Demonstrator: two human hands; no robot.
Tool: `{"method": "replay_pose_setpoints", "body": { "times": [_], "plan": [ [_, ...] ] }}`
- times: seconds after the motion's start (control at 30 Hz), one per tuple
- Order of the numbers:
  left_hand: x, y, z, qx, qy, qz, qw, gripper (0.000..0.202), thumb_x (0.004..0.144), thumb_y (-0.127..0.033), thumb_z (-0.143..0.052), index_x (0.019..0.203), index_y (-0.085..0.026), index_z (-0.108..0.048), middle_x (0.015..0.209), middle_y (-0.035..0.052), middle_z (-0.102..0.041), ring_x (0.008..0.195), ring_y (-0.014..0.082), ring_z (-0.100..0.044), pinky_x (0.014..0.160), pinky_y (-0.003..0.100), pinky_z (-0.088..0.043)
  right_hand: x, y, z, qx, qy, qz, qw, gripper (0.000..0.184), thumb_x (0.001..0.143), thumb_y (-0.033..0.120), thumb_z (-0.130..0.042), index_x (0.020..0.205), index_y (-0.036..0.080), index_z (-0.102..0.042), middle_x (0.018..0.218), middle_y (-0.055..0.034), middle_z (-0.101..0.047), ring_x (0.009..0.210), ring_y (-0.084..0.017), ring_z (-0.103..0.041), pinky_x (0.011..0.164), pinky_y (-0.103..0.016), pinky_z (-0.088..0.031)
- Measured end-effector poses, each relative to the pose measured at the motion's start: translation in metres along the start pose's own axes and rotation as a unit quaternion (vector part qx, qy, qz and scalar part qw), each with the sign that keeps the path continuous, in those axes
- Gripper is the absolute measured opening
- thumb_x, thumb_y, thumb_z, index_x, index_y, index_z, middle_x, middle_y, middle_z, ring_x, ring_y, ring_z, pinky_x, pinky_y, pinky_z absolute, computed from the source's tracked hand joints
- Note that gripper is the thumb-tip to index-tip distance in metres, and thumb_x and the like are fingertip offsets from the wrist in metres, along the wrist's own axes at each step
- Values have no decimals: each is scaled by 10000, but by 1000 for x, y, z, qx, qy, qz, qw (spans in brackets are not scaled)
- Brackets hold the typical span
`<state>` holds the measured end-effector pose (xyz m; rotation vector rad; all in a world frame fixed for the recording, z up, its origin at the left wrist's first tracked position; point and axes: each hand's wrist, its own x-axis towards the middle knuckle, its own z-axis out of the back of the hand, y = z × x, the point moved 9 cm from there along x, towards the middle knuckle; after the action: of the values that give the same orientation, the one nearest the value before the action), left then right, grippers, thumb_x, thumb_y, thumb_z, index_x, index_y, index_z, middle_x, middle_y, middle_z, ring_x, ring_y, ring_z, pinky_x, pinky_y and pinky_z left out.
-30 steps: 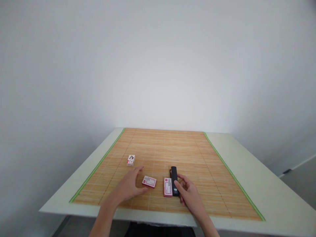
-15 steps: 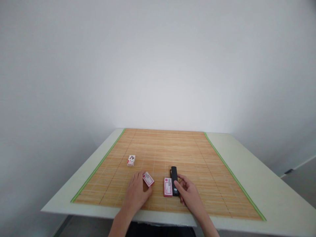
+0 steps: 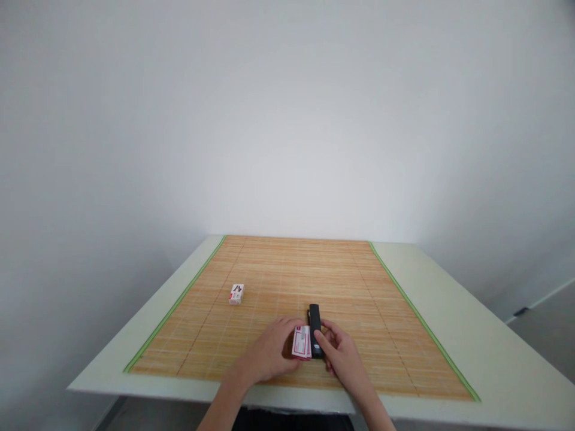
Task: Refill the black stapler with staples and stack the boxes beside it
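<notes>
My left hand [image 3: 277,349] is closed around the ends of a small white-and-pink box [image 3: 300,342], thumb at the near end and fingers at the far end. A second box of the same look lies mostly hidden under or just behind it, with only its right edge showing. Right beside them a black stapler [image 3: 315,331] points away from me on the bamboo mat. My right hand [image 3: 340,350] grips the stapler from its right side, the thumb lying on top near the close end.
A small white box with a dark picture on top [image 3: 236,294] stands on the mat's left part. The green-edged bamboo mat [image 3: 287,263] covers most of a white table [image 3: 453,311]. A white wall [image 3: 287,120] rises at the back.
My left hand has moved right, bringing its box over to the box beside the stapler. My right hand keeps its hold on the stapler. The view has shifted slightly.
</notes>
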<state>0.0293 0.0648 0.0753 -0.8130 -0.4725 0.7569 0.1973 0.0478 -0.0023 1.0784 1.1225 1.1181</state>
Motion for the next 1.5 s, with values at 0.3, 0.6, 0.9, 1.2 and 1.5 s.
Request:
{"method": "replay_pose_setpoints", "body": {
  "times": [0.3, 0.6, 0.9, 1.2, 1.5],
  "plan": [
    [2, 21, -17, -25, -59, 37, 997, 813, 649, -424, -880, 1392, -317, -568, 1393, 72, -596, 1276, 308, -531, 1093, 440, -416, -5, 5, 1, 1, -12, -19, 1000, 676, 824, 681, -629, 1276, 179, -611, 638, 69, -523, 365, -66, -428, 318, -189, -377],
    [-55, 138, 151, 108, -409, 220, 879, 556, 911, -593, -525, 1261, -185, -667, 1138, 109, -679, 1014, 281, -626, 951, 450, -492, -1, 0, 1, 18, -12, 4, 1000, 657, 836, 660, -638, 1291, 187, -599, 643, 69, -517, 350, -66, -416, 290, -192, -353],
    [-5, 148, 93, -2, -257, 213, 943, 577, 850, -627, -586, 1186, -181, -732, 891, 64, -767, 779, 235, -673, 760, 343, -504, 1, -7, 1, -15, -9, -3, 1000, 652, 844, 704, -615, 1216, 169, -638, 608, 72, -490, 358, -73, -416, 293, -192, -355],
    [38, 83, 14, -37, -212, 155, 964, 527, 858, -613, -598, 1147, -202, -758, 900, 82, -770, 852, 254, -693, 810, 353, -488, 0, -5, -2, -16, 5, 0, 1000, 607, 872, 694, -590, 1175, 172, -644, 593, 79, -477, 354, -74, -418, 304, -187, -346],
    [13, 71, 8, -92, -287, 172, 938, 574, 996, -588, -383, 1307, -193, -660, 1178, 114, -741, 1086, 267, -682, 1014, 430, -482, -10, 3, 17, -48, -45, 25, 998, 627, 899, 663, -570, 1309, 190, -595, 695, 5, -636, 510, -165, -603, 493, -289, -538]
  ]
}}
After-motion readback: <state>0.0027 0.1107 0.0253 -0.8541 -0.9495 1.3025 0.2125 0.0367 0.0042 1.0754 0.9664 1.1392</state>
